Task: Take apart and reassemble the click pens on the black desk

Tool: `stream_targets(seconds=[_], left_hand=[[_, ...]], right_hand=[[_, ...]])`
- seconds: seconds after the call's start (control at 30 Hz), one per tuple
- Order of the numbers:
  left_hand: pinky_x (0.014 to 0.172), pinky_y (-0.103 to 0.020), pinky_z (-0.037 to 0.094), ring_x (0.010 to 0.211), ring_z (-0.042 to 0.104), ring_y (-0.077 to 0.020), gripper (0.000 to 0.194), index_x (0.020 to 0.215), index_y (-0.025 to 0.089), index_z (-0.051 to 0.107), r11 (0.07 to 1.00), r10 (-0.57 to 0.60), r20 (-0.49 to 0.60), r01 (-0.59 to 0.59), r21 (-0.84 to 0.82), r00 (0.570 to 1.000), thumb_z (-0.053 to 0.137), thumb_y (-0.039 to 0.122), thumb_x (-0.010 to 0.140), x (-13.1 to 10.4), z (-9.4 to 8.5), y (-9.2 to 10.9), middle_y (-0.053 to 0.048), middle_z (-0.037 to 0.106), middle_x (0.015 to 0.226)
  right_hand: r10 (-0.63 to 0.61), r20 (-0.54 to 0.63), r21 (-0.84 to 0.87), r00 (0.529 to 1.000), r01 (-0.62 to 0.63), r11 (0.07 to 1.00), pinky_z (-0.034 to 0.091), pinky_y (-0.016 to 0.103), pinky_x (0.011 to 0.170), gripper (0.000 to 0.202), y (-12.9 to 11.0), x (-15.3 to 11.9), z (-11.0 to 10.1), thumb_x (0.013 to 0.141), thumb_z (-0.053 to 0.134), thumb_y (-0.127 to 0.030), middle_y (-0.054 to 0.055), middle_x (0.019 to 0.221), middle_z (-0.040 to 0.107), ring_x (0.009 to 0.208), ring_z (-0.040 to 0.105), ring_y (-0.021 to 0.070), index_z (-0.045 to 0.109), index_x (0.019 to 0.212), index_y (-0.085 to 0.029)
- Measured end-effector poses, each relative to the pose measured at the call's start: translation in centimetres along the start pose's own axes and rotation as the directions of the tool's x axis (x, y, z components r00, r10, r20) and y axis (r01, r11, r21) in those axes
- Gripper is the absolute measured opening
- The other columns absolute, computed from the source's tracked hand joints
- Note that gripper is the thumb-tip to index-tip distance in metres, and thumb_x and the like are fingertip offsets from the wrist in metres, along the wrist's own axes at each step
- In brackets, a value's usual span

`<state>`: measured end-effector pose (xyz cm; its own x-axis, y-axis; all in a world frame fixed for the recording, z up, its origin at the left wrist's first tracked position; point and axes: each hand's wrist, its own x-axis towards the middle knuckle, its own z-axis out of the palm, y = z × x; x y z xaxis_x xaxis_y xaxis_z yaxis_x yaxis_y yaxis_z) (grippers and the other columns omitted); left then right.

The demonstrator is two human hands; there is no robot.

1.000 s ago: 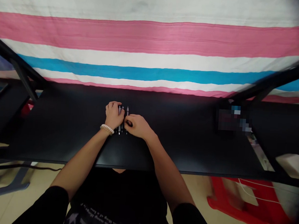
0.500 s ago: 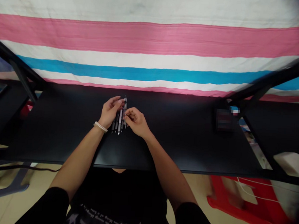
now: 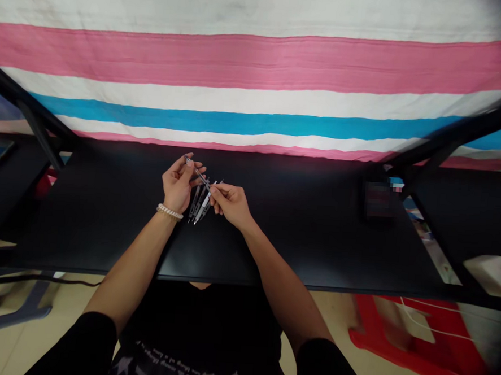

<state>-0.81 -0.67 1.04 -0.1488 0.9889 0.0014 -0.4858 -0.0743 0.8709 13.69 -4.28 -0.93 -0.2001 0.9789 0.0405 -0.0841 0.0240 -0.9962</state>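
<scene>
A slim pen (image 3: pixel 197 173) slants between my two hands above the black tabletop. My left hand (image 3: pixel 178 184), with a white beaded bracelet at its wrist, pinches the pen's upper left end between thumb and index finger; its other fingers are loosely spread. At the lower right end, my right hand (image 3: pixel 231 203) grips the same pen with thumb and fingertips, the rest curled in. Beneath and between the hands lies a loose bunch of several pens (image 3: pixel 200 208), dark grey and white, tips toward me. Their upper parts are partly hidden by my hands.
The black table (image 3: pixel 307 225) runs between slanting dark metal frame bars. A dark blurred box-like object (image 3: pixel 379 200) stands at its right. Behind hangs a striped sheet (image 3: pixel 258 63). Below the table are a red stool (image 3: pixel 419 339) and a grey-blue stool (image 3: pixel 17 317).
One pen, formerly near upright by the bunch, is now lifted and tilted toward the left between both hands. My left hand has shifted slightly left, and the pens on the table have fanned out.
</scene>
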Motion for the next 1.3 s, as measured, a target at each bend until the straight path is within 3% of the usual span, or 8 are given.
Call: stream_targets(seconds=[0.13,0.27,0.4,0.47,0.7,0.83,1.03,1.3], left_hand=[[0.072,-0.029,0.059,0.078,0.072,-0.0166,0.03,0.101,0.018,0.071,1.0,0.025,-0.098,-0.025,-0.001,0.995,0.082,0.03,0.076,0.0,0.1,-0.3,-0.004,0.071,0.084],[0.078,-0.032,0.059,0.083,0.072,-0.0175,0.028,0.098,0.018,0.07,0.999,0.008,-0.153,-0.014,-0.035,0.988,0.082,0.03,0.075,0.3,-0.3,-0.6,-0.005,0.072,0.087],[0.081,-0.033,0.058,0.087,0.072,-0.0176,0.028,0.099,0.02,0.07,0.999,0.021,-0.142,-0.028,-0.042,0.99,0.081,0.03,0.076,0.5,-0.6,-0.6,-0.005,0.072,0.091],[0.081,-0.033,0.058,0.087,0.072,-0.0177,0.03,0.099,0.02,0.069,0.999,0.019,-0.135,-0.025,-0.045,0.991,0.082,0.031,0.075,0.5,-0.6,-0.6,-0.005,0.072,0.091],[0.08,-0.031,0.058,0.087,0.072,-0.0175,0.033,0.101,0.019,0.069,0.998,0.009,-0.133,-0.017,-0.06,0.991,0.083,0.033,0.074,0.2,-0.3,-0.7,-0.005,0.073,0.091],[0.082,-0.034,0.058,0.086,0.072,-0.0173,0.026,0.101,0.02,0.069,0.998,0.019,-0.136,-0.026,-0.054,0.991,0.079,0.029,0.078,0.4,-0.4,-0.8,-0.005,0.073,0.092],[0.087,-0.034,0.057,0.088,0.072,-0.0168,0.026,0.096,0.02,0.067,0.99,0.062,-0.298,-0.096,-0.1,0.953,0.081,0.03,0.076,1.4,-1.4,-0.8,-0.004,0.073,0.09],[0.086,-0.034,0.057,0.089,0.072,-0.0173,0.035,0.101,0.019,0.067,0.992,-0.031,-0.129,0.015,-0.128,0.991,0.084,0.032,0.074,-0.2,0.0,-1.6,-0.005,0.072,0.093]], right_hand=[[-0.145,-0.154,-0.197,0.977,0.113,0.974,0.047,0.023,0.05,0.032,0.1,-0.2,0.1,0.087,0.064,-0.05,-0.001,0.065,0.063,0.052,0.057,0.0099,0.077,0.092,-0.02],[-0.294,-0.195,-0.298,0.936,0.229,0.927,0.057,0.032,0.078,0.024,0.2,-0.3,0.2,0.084,0.071,-0.039,0.006,0.101,0.07,0.09,0.066,0.0171,0.076,0.102,-0.025],[-0.169,-0.209,-0.17,0.963,0.135,0.976,0.058,0.032,0.068,0.029,0.4,-0.2,0.4,0.087,0.065,-0.044,0.006,0.092,0.068,0.077,0.066,0.0157,0.073,0.104,-0.023],[-0.219,-0.23,-0.194,0.948,0.176,0.965,0.058,0.033,0.075,0.02,0.3,-0.1,0.4,0.083,0.071,-0.041,0.006,0.097,0.067,0.085,0.066,0.0169,0.074,0.091,-0.022],[-0.253,-0.247,-0.167,0.935,0.216,0.962,0.058,0.033,0.081,0.019,-0.1,-0.2,0.5,0.078,0.075,-0.038,0.006,0.103,0.065,0.092,0.066,0.0173,0.072,0.087,-0.022],[-0.174,-0.239,-0.096,0.955,0.155,0.983,0.058,0.03,0.064,0.026,0.3,-0.2,0.7,0.084,0.069,-0.042,0.005,0.088,0.067,0.073,0.065,0.015,0.072,0.099,-0.021],[-0.343,-0.326,-0.333,0.881,0.233,0.914,0.057,0.034,0.073,0.011,-0.3,-0.6,0.5,0.085,0.07,-0.033,0.005,0.092,0.069,0.082,0.065,0.0173,0.076,0.088,-0.024],[-0.37,-0.32,-0.415,0.872,0.222,0.882,0.059,0.04,0.083,0.02,0.0,-0.9,0.4,0.089,0.065,-0.042,0.006,0.09,0.072,0.085,0.069,0.0207,0.074,0.086,-0.024]])
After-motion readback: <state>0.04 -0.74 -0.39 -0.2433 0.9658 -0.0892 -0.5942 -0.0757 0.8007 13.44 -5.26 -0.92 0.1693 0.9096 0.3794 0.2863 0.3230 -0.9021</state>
